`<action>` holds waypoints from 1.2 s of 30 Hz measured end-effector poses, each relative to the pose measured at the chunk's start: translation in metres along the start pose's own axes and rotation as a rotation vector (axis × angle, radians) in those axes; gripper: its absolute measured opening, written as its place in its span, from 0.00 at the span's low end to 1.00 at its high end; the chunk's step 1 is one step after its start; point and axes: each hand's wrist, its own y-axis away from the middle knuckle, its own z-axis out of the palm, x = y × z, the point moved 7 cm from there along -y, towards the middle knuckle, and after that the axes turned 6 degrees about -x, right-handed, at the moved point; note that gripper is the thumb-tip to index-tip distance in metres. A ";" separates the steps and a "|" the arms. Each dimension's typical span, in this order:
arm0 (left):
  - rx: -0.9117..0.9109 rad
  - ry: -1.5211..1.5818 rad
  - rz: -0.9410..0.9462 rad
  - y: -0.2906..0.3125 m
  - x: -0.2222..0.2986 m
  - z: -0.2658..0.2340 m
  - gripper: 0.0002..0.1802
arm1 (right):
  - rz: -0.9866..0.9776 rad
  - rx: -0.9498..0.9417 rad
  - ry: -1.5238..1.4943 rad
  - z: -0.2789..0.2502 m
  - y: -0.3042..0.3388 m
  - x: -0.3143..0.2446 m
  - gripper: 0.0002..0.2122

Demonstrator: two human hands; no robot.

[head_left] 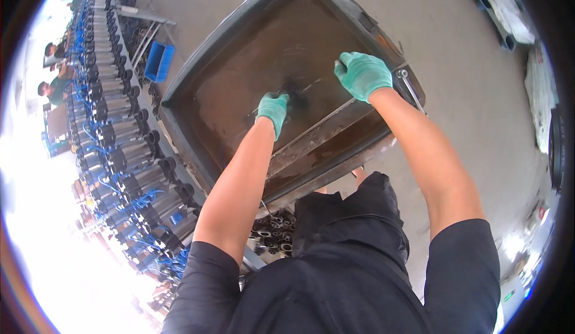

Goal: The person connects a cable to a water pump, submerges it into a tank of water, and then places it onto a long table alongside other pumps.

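Grey tub [241, 20] lies below left hand [274, 112] and right hand [365, 76].

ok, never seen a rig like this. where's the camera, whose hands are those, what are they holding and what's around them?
There's no robot here. One wide fisheye camera on the person's head looks down, so straight edges bend and picture left is the person's left.

Both hands wear green gloves. The left hand is low over a big dark tub of what looks like murky brown liquid, beside a dark patch. The right hand, fingers curled, is over the tub's right side. I can't tell whether either holds anything.

A flat bar spans the tub; a metal tool lies by its right edge. Off left are a blue bin and rows of metal cylinders.
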 end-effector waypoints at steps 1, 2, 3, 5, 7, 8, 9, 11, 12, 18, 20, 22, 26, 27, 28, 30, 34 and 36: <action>0.011 0.117 -0.076 -0.005 -0.001 0.000 0.11 | -0.008 -0.006 0.006 0.000 0.000 0.000 0.17; -0.005 0.105 -0.052 -0.009 0.002 0.001 0.11 | -0.023 -0.021 0.006 0.001 0.001 0.000 0.17; -0.051 0.225 -0.061 -0.013 0.002 0.005 0.12 | -0.020 -0.021 0.007 0.000 0.001 0.000 0.17; -0.077 0.405 -0.117 -0.018 -0.003 0.008 0.12 | -0.012 0.002 -0.015 -0.002 0.002 0.002 0.17; -0.079 0.394 -0.096 -0.019 -0.006 0.005 0.12 | -0.017 0.009 -0.037 -0.002 0.003 0.003 0.16; -0.042 0.387 -0.118 -0.019 -0.010 0.002 0.12 | -0.032 0.011 -0.040 -0.003 0.003 0.002 0.16; -0.074 0.384 -0.084 -0.019 -0.011 0.003 0.12 | -0.041 -0.008 -0.050 -0.002 0.003 0.002 0.16; -0.053 0.265 -0.033 -0.012 -0.018 -0.005 0.13 | -0.034 -0.021 -0.040 -0.002 0.003 0.003 0.17; -0.048 0.262 -0.036 -0.008 -0.023 -0.009 0.13 | -0.032 -0.049 -0.038 -0.001 0.002 0.003 0.17; 0.083 0.048 0.120 0.008 -0.041 -0.033 0.12 | -0.041 -0.049 -0.028 -0.002 0.002 0.003 0.17; 0.145 -0.038 0.137 0.012 -0.049 -0.040 0.11 | -0.041 -0.033 -0.022 -0.003 0.001 0.003 0.17; 0.121 -0.022 0.151 0.013 -0.057 -0.042 0.12 | -0.042 -0.033 -0.023 -0.002 0.001 0.003 0.17; 0.152 0.016 0.137 0.012 -0.071 -0.047 0.14 | -0.039 -0.045 -0.020 -0.001 0.001 0.003 0.17; 0.134 0.014 0.182 0.013 -0.070 -0.046 0.14 | -0.042 -0.050 -0.029 0.000 0.001 0.003 0.17; 0.143 0.032 0.188 0.014 -0.071 -0.046 0.14 | -0.038 -0.048 -0.020 0.000 0.001 0.003 0.17; 0.153 0.049 0.194 0.016 -0.071 -0.046 0.14 | -0.047 -0.038 -0.018 0.000 0.001 0.003 0.17; 0.183 0.039 0.175 0.020 -0.069 -0.043 0.11 | -0.057 -0.010 -0.014 -0.001 0.000 0.003 0.17; 0.190 0.082 0.193 0.021 -0.066 -0.041 0.11 | -0.054 -0.019 -0.020 0.000 0.000 0.003 0.17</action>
